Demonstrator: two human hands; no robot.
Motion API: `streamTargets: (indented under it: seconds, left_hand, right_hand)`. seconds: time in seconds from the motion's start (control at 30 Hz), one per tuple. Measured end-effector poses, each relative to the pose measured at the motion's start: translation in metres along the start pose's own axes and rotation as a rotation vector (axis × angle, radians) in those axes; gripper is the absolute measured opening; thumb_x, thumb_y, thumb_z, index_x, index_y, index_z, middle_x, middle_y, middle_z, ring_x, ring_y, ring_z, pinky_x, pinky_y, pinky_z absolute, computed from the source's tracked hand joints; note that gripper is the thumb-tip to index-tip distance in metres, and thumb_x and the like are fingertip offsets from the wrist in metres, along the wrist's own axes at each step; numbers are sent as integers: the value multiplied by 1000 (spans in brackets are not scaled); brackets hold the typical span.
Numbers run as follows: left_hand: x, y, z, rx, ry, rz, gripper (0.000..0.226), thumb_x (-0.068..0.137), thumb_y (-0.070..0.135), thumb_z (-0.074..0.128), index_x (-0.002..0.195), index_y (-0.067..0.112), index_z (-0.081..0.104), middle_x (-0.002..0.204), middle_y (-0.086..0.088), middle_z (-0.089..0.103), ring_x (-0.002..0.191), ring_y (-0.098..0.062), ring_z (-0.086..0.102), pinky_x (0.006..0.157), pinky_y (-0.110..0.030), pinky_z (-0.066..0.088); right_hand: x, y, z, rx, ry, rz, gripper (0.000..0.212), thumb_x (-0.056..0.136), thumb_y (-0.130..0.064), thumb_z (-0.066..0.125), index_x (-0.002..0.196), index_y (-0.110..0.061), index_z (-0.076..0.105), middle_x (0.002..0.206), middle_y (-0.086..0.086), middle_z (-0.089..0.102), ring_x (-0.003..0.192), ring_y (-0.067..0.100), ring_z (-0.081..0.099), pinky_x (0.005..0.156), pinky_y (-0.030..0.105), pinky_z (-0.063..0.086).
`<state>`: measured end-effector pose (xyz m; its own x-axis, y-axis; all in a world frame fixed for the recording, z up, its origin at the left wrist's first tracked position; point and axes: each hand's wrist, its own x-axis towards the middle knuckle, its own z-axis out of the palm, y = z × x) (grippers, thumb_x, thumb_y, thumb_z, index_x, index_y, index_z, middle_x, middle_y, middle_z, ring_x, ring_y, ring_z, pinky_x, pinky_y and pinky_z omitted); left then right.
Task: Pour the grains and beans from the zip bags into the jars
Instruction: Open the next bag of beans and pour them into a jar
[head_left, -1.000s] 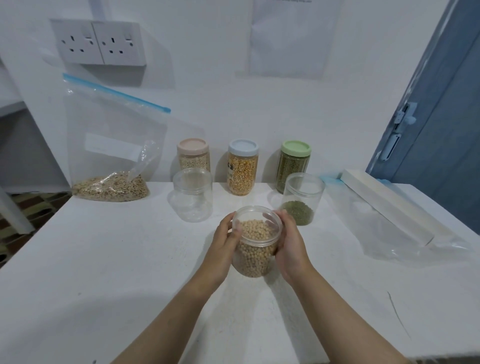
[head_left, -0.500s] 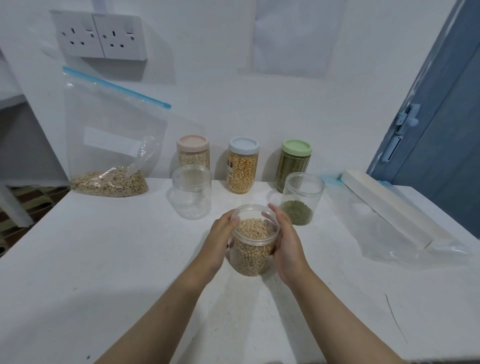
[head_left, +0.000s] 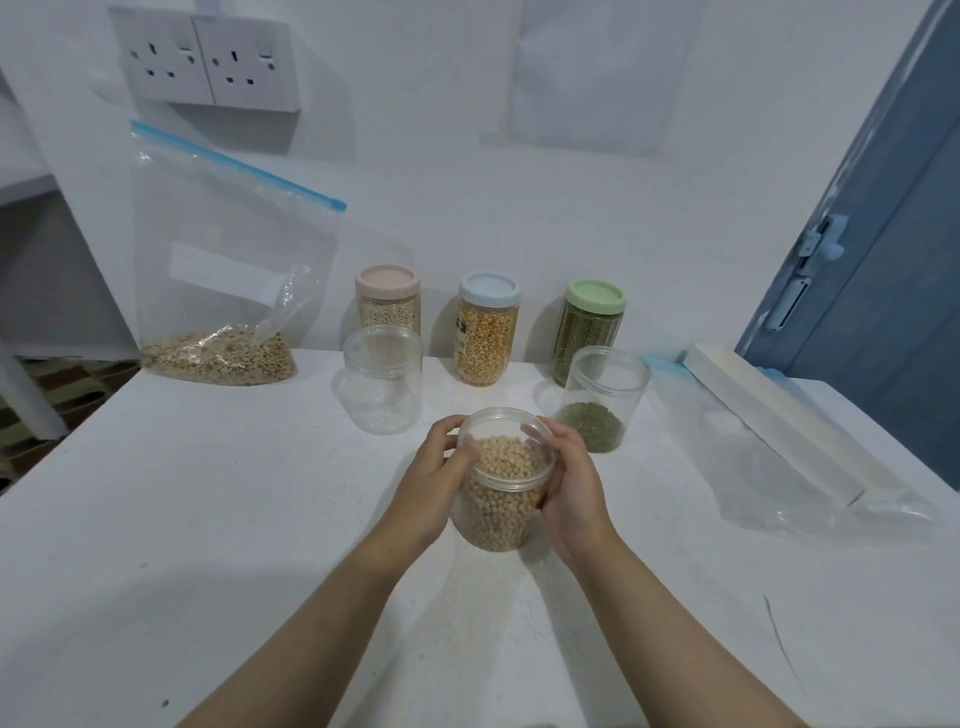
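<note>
A clear lidless jar of pale round beans (head_left: 501, 483) stands on the white table (head_left: 208, 519) at the centre. My left hand (head_left: 434, 480) grips its left side and my right hand (head_left: 569, 480) cups its right side. Behind it on the left is an empty clear jar (head_left: 383, 385). To the right stands a clear jar with green beans at its bottom (head_left: 602, 397). A zip bag with a blue seal (head_left: 223, 270), holding tan grains, leans against the wall at the back left. An empty flattened zip bag (head_left: 769, 467) lies at the right.
Three lidded jars line the wall: pink lid (head_left: 388, 301), blue lid (head_left: 487, 327), green lid (head_left: 589, 327). A long white box (head_left: 779, 415) lies on the flat bag. A blue door (head_left: 883, 260) is at the right. Wall sockets (head_left: 208, 57) hang above the bag.
Both hands stay on the bean jar, which has settled slightly lower and stands upright on the table. Nothing else has moved.
</note>
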<state>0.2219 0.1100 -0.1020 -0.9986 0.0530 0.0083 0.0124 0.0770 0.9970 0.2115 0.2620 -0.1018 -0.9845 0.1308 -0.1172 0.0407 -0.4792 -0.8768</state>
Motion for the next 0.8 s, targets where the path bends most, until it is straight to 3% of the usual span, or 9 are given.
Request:
streamTargets:
  seconds: [0.1,0.17,0.3,0.4,0.47,0.6,0.7,0.8]
  left_hand:
    - [2,7,-2,19,-19,5,20,103,32,47,117,46,51,120,8,58,111,-4,56,87,-24,47]
    - [4,7,-4,37,-30,-1,22,104,33,46,119,47,52,122,7,57,112,-3,54,85,-22,46]
    - [13,7,-9,83,-28,-32,35,106,33,39,137,40,53,132,4,50,118,-8,53,100,-34,48]
    - [17,18,-11,85,-69,-65,34,107,35,34,133,35,57,120,3,55,116,-18,55,92,-32,51]
    - [18,22,-10,88,-60,-71,33,107,41,33,129,34,56,112,6,60,110,-18,59,96,-37,51]
    - [10,10,-5,15,-5,-79,29,103,47,40,129,35,43,126,2,59,113,-16,57,100,-37,48]
    - [4,3,-3,-30,0,-50,25,101,34,52,123,37,41,125,-1,56,110,-13,57,98,-34,47]
    - [3,2,-5,-61,-4,-54,24,100,31,53,118,41,42,124,-3,57,112,-19,58,103,-40,46]
  right_hand:
    - [0,4,-1,-132,13,-10,16,91,-29,64,107,-31,64,115,1,62,115,23,58,99,47,47]
    - [0,3,0,-180,-28,-7,26,95,-32,60,120,-38,64,120,-3,63,114,13,58,100,41,47]
    - [0,2,1,-176,12,-36,13,95,-21,61,106,-28,64,113,0,66,107,18,61,90,39,49]
    - [-1,5,-3,-220,40,-49,9,95,-20,58,101,-27,58,107,2,64,99,20,59,76,37,44]
    - [-2,5,-4,-234,16,-55,9,97,-22,55,104,-27,53,106,2,62,96,19,58,72,34,44]
    - [0,3,-1,-185,-25,-41,15,93,-31,61,108,-35,65,114,-5,65,110,17,60,93,39,48]
    - [-1,4,-2,-112,-5,-22,29,75,-48,66,95,-29,57,112,0,61,107,20,58,90,42,44]
    - [2,6,-4,-65,-11,-24,25,93,-43,56,111,-26,61,119,3,64,112,21,61,94,40,46]
